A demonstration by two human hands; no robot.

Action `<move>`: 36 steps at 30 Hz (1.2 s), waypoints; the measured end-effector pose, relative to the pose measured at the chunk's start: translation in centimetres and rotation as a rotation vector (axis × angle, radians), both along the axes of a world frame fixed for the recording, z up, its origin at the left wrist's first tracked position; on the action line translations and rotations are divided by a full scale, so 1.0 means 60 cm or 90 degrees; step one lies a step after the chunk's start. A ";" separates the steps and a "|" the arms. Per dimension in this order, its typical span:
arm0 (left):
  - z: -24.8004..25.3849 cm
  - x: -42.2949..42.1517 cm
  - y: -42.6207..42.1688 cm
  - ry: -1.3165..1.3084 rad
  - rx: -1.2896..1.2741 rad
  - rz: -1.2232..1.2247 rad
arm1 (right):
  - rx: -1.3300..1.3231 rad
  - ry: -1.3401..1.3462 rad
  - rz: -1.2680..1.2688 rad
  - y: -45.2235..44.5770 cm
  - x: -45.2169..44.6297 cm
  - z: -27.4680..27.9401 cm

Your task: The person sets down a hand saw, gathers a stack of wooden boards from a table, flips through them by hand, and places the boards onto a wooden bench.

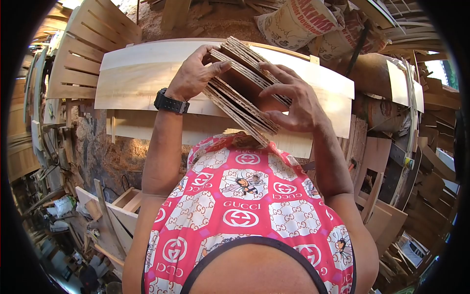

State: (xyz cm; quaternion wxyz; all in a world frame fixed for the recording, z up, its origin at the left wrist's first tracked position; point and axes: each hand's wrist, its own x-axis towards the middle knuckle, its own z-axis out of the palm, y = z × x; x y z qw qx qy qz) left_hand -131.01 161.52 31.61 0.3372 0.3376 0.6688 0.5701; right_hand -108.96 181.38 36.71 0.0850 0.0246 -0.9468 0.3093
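A stack of thin plywood boards (pixel 241 109), seen mostly along their rough, chipped edges, is tilted between my hands in front of my chest. A gap splits the stack into a far group and a near group, and a brown board face shows inside it. My left hand (pixel 199 71), with a black watch (pixel 171 101) on its wrist, grips the stack's left end, its thumb over the edges. My right hand (pixel 293 100) holds the right end, fingers spread along the edges and thumb at the near group. The near boards' lower corner is close to my patterned shirt (pixel 245 206).
Long pale planks (pixel 142 78) lie across the work surface beyond and below my hands. A slatted wooden panel (pixel 73 59) stands at the left. Printed sacks (pixel 298 24) sit at the back right. Scrap wood and sawdust surround the area.
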 end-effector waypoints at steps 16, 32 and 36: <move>0.002 0.002 0.001 0.053 -0.015 0.000 | 0.010 -0.020 -0.025 -0.012 0.000 0.004; 0.006 0.006 0.002 0.050 -0.016 0.018 | 0.019 -0.024 -0.069 -0.028 -0.004 0.000; 0.003 0.004 0.000 0.021 -0.019 0.007 | 0.014 -0.026 -0.074 -0.030 -0.002 -0.002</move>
